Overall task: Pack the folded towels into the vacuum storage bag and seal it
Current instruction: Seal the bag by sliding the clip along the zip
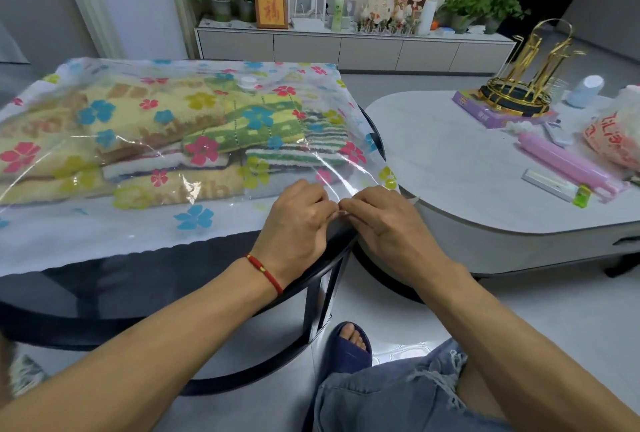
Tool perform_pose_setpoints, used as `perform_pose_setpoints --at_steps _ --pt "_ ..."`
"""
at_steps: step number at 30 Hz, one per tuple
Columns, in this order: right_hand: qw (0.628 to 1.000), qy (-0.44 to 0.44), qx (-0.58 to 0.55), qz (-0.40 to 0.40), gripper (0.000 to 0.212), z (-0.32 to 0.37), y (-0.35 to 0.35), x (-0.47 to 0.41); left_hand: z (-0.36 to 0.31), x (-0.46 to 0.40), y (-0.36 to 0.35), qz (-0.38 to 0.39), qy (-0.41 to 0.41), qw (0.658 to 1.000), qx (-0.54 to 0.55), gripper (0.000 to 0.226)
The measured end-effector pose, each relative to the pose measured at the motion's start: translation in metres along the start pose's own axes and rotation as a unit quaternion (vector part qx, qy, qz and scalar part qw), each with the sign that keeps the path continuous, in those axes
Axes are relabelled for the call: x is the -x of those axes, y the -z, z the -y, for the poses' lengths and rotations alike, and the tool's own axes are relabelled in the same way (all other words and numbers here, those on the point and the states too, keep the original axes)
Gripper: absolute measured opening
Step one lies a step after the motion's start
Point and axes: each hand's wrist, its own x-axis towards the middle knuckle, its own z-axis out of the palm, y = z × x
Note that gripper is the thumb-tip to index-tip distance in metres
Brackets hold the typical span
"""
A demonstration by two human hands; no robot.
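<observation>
Nearest the camera, at six o'clock, a knee in frayed jeans and a foot in a blue slipper showed below the two forearms. Just beyond them the left hand, with a red cord bracelet at its wrist, and the right hand met fingertip to fingertip at the right end of the mouth of the vacuum storage bag, fingers curled and pinching the plastic strip between them. That bag lay flat on the dark round table, running from the centre toward nine o'clock, and the folded towels were already inside it, stacked under the flowered film, with the white air valve on top toward twelve o'clock. Packing looked finished and the sealing step seemed to be in hand, begun at one end of the zip. The next move would likely call for pressing the closure shut along its whole length toward nine o'clock. Farther off at two o'clock the white table carried a pink tube, possibly the pump.
</observation>
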Motion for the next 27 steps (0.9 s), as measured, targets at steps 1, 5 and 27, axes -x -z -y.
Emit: perform_pose_setpoints --at_steps 1,5,27 --pt "1.0 -0.003 -0.005 -0.011 0.016 0.0 0.0 0.0 0.001 -0.001 0.002 -0.004 -0.006 1.0 0.002 0.01" --pt "0.999 -0.027 -0.003 -0.017 0.011 0.002 -0.006 -0.002 0.007 -0.002 0.005 -0.001 -0.045 0.999 -0.021 0.011" --pt "0.997 -0.009 0.067 -0.033 0.009 -0.031 -0.006 0.019 0.042 0.04 0.021 0.025 0.013 0.997 -0.066 0.01"
